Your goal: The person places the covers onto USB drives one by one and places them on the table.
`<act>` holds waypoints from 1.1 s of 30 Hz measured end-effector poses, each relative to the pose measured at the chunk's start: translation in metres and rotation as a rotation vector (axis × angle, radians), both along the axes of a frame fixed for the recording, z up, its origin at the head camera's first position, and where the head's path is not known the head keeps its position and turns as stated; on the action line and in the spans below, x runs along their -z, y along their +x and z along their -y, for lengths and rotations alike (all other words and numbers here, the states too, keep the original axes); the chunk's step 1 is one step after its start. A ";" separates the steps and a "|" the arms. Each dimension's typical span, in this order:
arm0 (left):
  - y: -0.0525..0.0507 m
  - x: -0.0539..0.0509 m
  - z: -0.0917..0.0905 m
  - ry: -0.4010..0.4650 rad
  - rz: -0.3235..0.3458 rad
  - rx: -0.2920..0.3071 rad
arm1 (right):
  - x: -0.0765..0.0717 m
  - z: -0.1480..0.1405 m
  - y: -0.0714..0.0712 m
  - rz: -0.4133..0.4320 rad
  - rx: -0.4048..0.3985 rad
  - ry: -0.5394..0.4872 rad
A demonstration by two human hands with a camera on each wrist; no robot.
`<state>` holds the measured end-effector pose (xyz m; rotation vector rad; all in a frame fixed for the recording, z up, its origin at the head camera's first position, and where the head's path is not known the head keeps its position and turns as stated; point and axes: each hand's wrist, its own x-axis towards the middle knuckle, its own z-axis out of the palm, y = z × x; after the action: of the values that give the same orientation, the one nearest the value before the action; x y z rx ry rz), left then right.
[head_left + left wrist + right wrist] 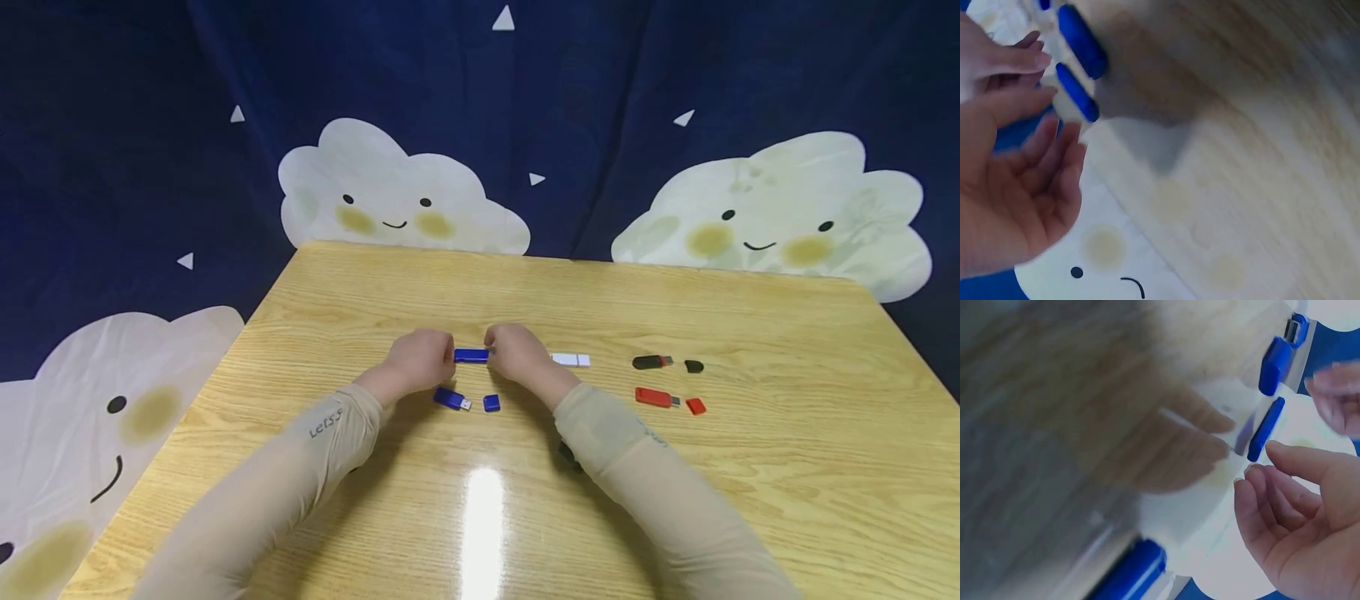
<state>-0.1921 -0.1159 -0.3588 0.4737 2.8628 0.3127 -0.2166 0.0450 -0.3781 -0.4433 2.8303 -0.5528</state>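
A capped-looking blue USB stick [471, 356] lies crosswise between the two hands on the table. At its left end is the left hand [423, 358]; at its right end, the right hand [517, 350]. In the left wrist view the left hand [1022, 187] has loosely bent fingers with space between thumb and fingertips. The right wrist view shows the right hand [1304, 506] likewise relaxed, its fingertips close to one end of the blue stick [1266, 429]. Nearer the person lie another blue USB stick [450, 399], connector bare, and a blue cap [491, 403].
Right of the hands lies a white USB stick [572, 360]. Farther right are a black stick [651, 362] with its cap [694, 366] apart, and a red stick [656, 397] with its red cap [696, 406] apart. A dark object [568, 455] is partly hidden by the right sleeve.
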 end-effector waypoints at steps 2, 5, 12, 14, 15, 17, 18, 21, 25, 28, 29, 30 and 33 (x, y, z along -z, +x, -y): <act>0.003 -0.002 0.003 -0.012 0.048 0.080 | -0.002 -0.003 0.000 -0.003 0.002 -0.004; 0.006 -0.001 0.006 -0.035 0.115 0.178 | -0.005 -0.008 0.000 0.006 0.018 -0.008; 0.010 0.003 0.003 -0.084 0.156 0.254 | -0.006 -0.017 0.004 0.007 0.014 -0.027; 0.010 0.003 0.002 -0.108 0.172 0.258 | -0.007 -0.020 0.008 0.004 -0.005 -0.016; 0.011 0.003 0.002 -0.114 0.180 0.257 | -0.007 -0.020 0.011 0.008 -0.018 -0.007; 0.011 0.003 0.003 -0.126 0.191 0.252 | -0.009 -0.021 0.017 0.041 -0.051 0.012; 0.011 0.003 0.004 -0.126 0.195 0.246 | -0.010 -0.020 0.020 0.064 -0.070 0.019; 0.011 0.002 0.006 -0.116 0.193 0.229 | -0.011 -0.019 0.026 0.136 -0.128 0.028; 0.011 0.000 0.008 -0.105 0.187 0.217 | -0.013 -0.016 0.032 0.166 -0.190 0.040; 0.013 -0.001 0.009 -0.104 0.191 0.206 | -0.013 -0.015 0.034 0.144 -0.230 0.055; 0.013 -0.002 0.009 -0.103 0.191 0.202 | -0.012 -0.015 0.035 0.139 -0.239 0.061; 0.014 -0.002 0.010 -0.101 0.192 0.198 | -0.012 -0.014 0.036 0.135 -0.244 0.065; 0.015 -0.002 0.010 -0.098 0.189 0.193 | -0.010 -0.013 0.037 0.136 -0.247 0.073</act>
<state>-0.1772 -0.1261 -0.3565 0.6578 2.6104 0.1729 -0.1796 0.0579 -0.3686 -0.7005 2.6054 -0.4114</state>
